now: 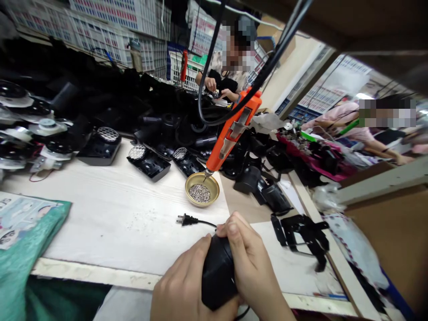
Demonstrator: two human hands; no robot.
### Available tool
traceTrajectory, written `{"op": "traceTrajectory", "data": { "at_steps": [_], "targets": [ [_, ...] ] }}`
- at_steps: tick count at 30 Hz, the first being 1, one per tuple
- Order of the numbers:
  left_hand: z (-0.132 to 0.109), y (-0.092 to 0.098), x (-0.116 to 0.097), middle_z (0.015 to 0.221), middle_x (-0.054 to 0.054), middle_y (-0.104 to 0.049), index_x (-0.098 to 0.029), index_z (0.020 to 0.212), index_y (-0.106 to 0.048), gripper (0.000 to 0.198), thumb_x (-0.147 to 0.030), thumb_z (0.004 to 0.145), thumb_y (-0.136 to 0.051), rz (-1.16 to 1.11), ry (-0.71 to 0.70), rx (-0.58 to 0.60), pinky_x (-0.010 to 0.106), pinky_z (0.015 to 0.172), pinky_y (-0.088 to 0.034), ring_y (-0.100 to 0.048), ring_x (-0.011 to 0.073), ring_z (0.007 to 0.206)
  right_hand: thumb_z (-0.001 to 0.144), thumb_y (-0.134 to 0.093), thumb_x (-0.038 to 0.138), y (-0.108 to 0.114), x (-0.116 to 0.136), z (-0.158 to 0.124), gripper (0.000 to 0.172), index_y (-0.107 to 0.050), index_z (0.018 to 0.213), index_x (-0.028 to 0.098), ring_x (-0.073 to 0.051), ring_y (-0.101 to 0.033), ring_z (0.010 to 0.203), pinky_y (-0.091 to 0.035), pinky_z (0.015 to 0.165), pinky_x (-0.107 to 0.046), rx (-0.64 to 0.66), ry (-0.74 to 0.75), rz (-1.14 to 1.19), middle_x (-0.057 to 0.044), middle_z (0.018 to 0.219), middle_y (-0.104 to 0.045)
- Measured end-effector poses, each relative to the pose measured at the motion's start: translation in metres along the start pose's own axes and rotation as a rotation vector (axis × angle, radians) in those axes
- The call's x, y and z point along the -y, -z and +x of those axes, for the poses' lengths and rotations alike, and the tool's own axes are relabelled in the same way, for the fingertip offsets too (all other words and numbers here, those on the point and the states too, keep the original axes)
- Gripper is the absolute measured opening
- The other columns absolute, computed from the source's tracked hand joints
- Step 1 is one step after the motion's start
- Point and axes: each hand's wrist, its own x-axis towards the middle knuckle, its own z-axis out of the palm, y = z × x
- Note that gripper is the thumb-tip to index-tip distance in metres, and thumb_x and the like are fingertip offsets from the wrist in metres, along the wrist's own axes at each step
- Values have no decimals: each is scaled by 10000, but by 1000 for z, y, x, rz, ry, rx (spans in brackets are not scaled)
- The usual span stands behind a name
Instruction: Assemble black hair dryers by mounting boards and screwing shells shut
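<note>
Both hands hold one black housing (217, 272) at the near edge of the table (117, 214), just above the edge & partly over it. L hand (187, 285) wraps its left flank; R hand (254, 263) covers the right side, thumb laid over the far end. Each grip is closed on the housing, fingers curled round it.

Handling, as a judgement: prob. light, hollow, stiff plastic w/ a smooth, rounded shell, so a bit slippery; best held round the waist from both sides, as here, not by the cord (205, 223).

Long axis runs near-to-far, approx. straight away from the person, far end pointing toward the brass bowl (187, 192) of screws (199, 193). Cord lies on the table from the far end off to the left, ending in a plug (183, 219) w/ prongs facing left; where it joins the housing is hidden by the thumb. Orange screwdriver (234, 129) hangs tip-down over the bowl.
</note>
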Motion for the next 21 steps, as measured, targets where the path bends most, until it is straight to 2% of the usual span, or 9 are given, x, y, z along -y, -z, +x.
{"op": "traceTrajectory", "data": {
  "at_steps": [5, 10, 13, 15, 17, 19, 21],
  "targets": [
    [0, 1, 0, 1102, 78, -808, -191, 1340, -521, 829, -646, 700, -789, -29, 28, 9, 267, 711, -668, -810, 247, 877, 1078, -330, 615, 7, -1, -2, 519, -613, 871, 233, -194, -584, 883, -411, 739, -297, 77, 19, 94, -14, 881, -577],
    [1, 0, 3, 1102, 97, -805, -176, 1344, -515, 833, -662, 718, -771, -35, -4, 1, 280, 753, -666, -809, 256, 869, 1108, -386, 481, 1, -1, 1, 469, -609, 785, 225, -160, -584, 767, -418, 745, -284, -71, -1, 108, 10, 780, -572],
    [-3, -2, 4, 1106, 97, -802, -199, 1348, -521, 802, -691, 751, -733, -86, 30, -17, 298, 753, -666, -807, 265, 876, 1097, -382, 528, -1, 1, 4, 520, -667, 789, 221, -157, -578, 717, -418, 710, -290, -88, 16, 99, 6, 758, -583],
    [-9, -4, 1, 1122, 80, -796, -245, 1345, -535, 782, -731, 756, -701, -173, 188, -37, 334, 745, -667, -801, 282, 911, 1066, -330, 641, -2, 3, 5, 620, -718, 829, 220, -182, -614, 749, -439, 722, -304, -67, -6, 179, -20, 785, -638],
    [-18, -9, -5, 1134, 81, -790, -269, 1338, -553, 823, -805, 726, -669, -305, 432, -78, 385, 736, -665, -790, 316, 952, 1010, -249, 762, -6, 5, 3, 747, -751, 890, 221, -225, -665, 813, -482, 768, -333, -56, -105, 371, -54, 829, -704],
    [-28, -14, -12, 1166, 114, -773, -246, 1329, -571, 946, -854, 619, -717, -469, 634, -152, 444, 789, -656, -764, 364, 1028, 971, -207, 818, -14, 6, -3, 823, -765, 903, 218, -260, -695, 868, -513, 812, -366, -134, -218, 545, -82, 869, -747],
    [-36, -18, -20, 1229, 138, -743, -222, 1314, -585, 1018, -797, 512, -834, -629, 727, -277, 489, 905, -624, -719, 393, 1127, 966, -248, 818, -26, 9, -13, 807, -772, 868, 213, -269, -698, 861, -526, 799, -373, -231, -309, 596, -94, 865, -755]
  ]
}}
